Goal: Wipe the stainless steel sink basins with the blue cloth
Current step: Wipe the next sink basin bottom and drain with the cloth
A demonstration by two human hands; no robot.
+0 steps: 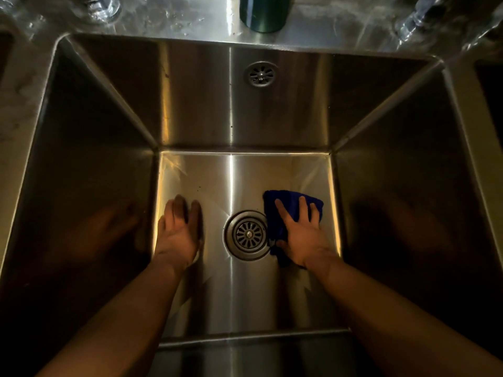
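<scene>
I look straight down into a deep stainless steel sink basin (231, 110). A folded blue cloth (281, 205) lies on the basin floor just right of the round drain strainer (248, 234). My right hand (302, 235) presses flat on the cloth with straight, spread fingers. My left hand (179, 229) rests on the bare floor near the left wall, fingers straight, holding nothing. Both forearms reach down from the near rim.
An overflow grate (261, 74) sits high on the back wall. On the wet ledge behind the basin stand a dark green cylinder (262, 12) and clear glassware at the left (100, 8) and right (416, 23).
</scene>
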